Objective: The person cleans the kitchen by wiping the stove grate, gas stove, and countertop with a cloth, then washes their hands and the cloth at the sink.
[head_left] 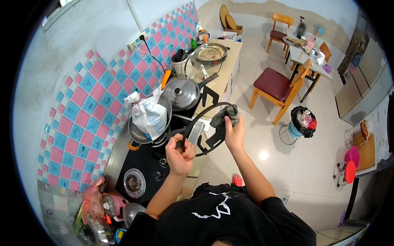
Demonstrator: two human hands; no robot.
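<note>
The left hand (179,158) grips a black ring (191,126) and the right hand (235,136) pinches a cloth (218,119) at its rim, apparently wiping, which calls for steady pressure.

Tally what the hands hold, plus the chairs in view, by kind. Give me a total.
Ring: 1
Cloth: 1
Chairs: 3, one partly hidden behind the table
Total: 5

hands (179,156) 2 | black ring (198,119) 1 | grey cloth (219,118) 1 | wooden chairs (276,85) 3
</note>
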